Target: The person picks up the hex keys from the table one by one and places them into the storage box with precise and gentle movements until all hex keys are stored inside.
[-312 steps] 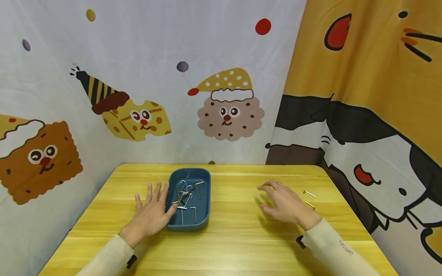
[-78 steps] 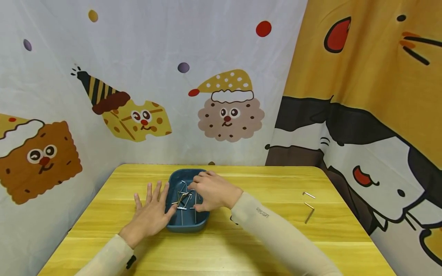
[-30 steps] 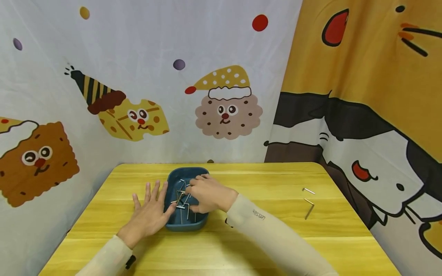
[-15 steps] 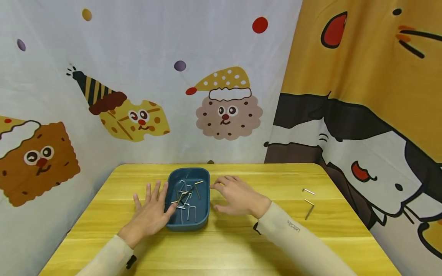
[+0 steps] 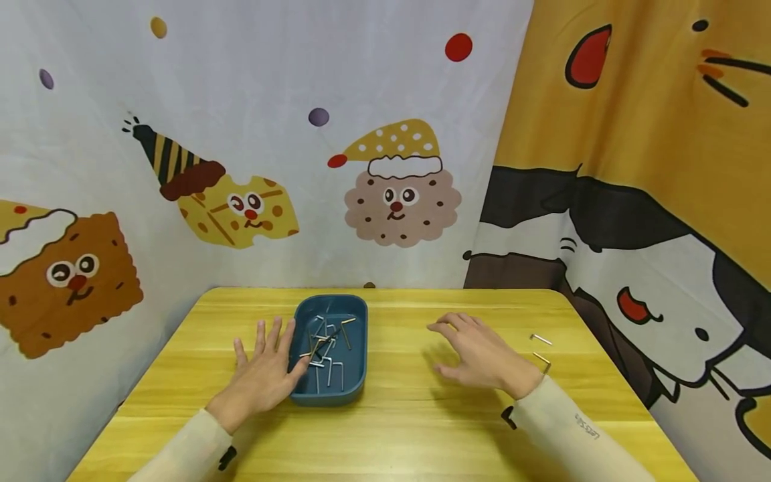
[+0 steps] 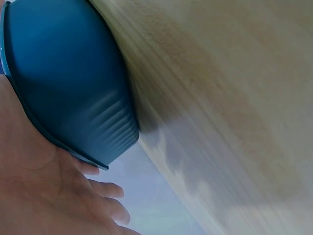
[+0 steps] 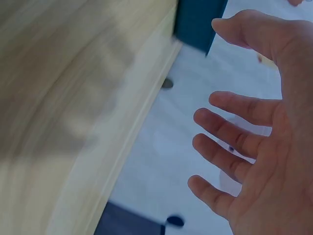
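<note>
The blue tray (image 5: pixel 328 400) stands left of the table's middle, holding a loose pile of L-shaped hex keys (image 5: pixel 329 372), silver, brass-coloured and dark. With fingers spread, my left hand (image 5: pixel 263 371) lies along the tray's left side, its thumb over the rim. The left wrist view shows the palm (image 6: pixel 34 181) against the tray wall (image 6: pixel 63 73). My right hand (image 5: pixel 484 351) hovers over the table right of the tray, fingers relaxed and apart. Nothing is in that hand (image 7: pixel 264 142) in the right wrist view. Just beyond it lie a silver hex key (image 5: pixel 542 340) and a brass-coloured one (image 5: pixel 543 359), partly hidden by the wrist.
The yellow wood-grain table (image 5: pixel 409 428) ends at a back edge close to a hanging cloth (image 5: pixel 271 87) with cartoon prints. Another printed cloth (image 5: pixel 638 167) hangs along the right side.
My right hand was inside the tray a second ago and has drawn out rightward with nothing in it. A silver hex key lies newly in the tray's front part. My left hand has stayed.
</note>
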The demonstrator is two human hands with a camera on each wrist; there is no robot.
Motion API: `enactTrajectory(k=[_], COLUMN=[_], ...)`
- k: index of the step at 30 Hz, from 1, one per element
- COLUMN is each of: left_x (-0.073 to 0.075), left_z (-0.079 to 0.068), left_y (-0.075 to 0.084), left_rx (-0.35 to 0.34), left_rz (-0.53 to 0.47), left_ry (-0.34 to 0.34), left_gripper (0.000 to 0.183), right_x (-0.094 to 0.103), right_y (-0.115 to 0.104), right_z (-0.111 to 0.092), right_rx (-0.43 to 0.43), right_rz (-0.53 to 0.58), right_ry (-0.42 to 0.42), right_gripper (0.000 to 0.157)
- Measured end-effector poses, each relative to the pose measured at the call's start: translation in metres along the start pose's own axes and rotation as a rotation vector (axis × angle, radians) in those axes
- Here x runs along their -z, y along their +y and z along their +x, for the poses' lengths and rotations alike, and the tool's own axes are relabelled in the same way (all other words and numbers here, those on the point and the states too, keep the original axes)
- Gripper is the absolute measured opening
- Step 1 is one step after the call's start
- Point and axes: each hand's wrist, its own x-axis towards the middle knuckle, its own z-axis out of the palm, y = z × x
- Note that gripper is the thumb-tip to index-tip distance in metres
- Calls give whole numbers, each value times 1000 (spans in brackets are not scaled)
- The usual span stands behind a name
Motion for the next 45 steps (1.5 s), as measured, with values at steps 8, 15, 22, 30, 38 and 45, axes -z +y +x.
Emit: enactTrajectory(k=[8,15,22,30,38,45], left_x=[2,1,0,-1,-1,-2], left_z=[-1,-1,-3,-1,1,1], left_y=[1,2,0,1,0,0], left_rx=[-5,-5,-5,-9,-8,-8], left_rz=[-8,-11,-12,-1,-9,-18], left_ry=[6,1,6,9,10,16], left_gripper=[93,93,93,92,93,93], right_x=[4,6,4,5,5,4], right_y=[35,57,74,95,114,126], right_z=[-42,-66,-83,-103,-117,-128], right_rx=[-115,-180,-241,-294,-331,-361], right_rz=[-30,-41,-39,-58,-55,-30], right_ry=[37,33,11,-3,-39,-97], right_gripper=[75,75,78,83,87,92])
